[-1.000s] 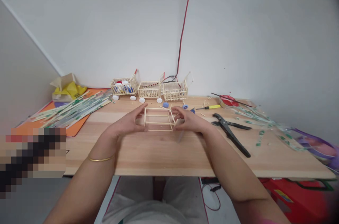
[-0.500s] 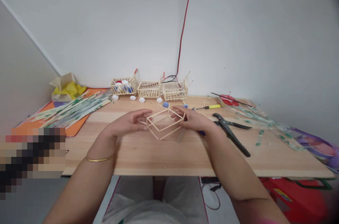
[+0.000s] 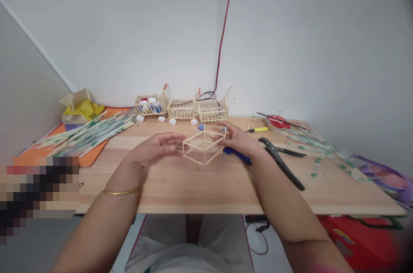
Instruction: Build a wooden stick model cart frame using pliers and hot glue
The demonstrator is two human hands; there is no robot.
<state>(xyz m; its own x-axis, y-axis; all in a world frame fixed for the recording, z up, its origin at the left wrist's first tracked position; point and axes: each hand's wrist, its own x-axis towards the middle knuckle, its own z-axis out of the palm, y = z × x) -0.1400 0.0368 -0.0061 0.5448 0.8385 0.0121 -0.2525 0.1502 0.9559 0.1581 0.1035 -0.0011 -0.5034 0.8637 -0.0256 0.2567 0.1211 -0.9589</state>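
A box-shaped frame of thin wooden sticks (image 3: 204, 150) is held above the table, tilted, with one corner towards me. The fingers of my right hand (image 3: 238, 140) are closed on its right corner. My left hand (image 3: 159, 148) has its fingers stretched out at the frame's left corner; whether the fingertips touch it I cannot tell. Under my right hand lies a blue-handled tool (image 3: 238, 155), partly covered by the hand and wrist. Behind the frame stands a stick-built toy cart (image 3: 213, 111) with blue wheels.
Two more stick carts (image 3: 150, 107) with white wheels stand by the wall. Bundled sticks (image 3: 93, 133) lie on an orange sheet at left. At right are black-handled pliers (image 3: 280, 163), a yellow-handled tool (image 3: 260, 129), a red dish (image 3: 279, 122) and plastic wrappers (image 3: 318, 165).
The stick frame has turned and moved slightly up between my hands. The fingers of my left hand have straightened at its corner. My right hand has shifted up, uncovering more of the blue-handled tool.
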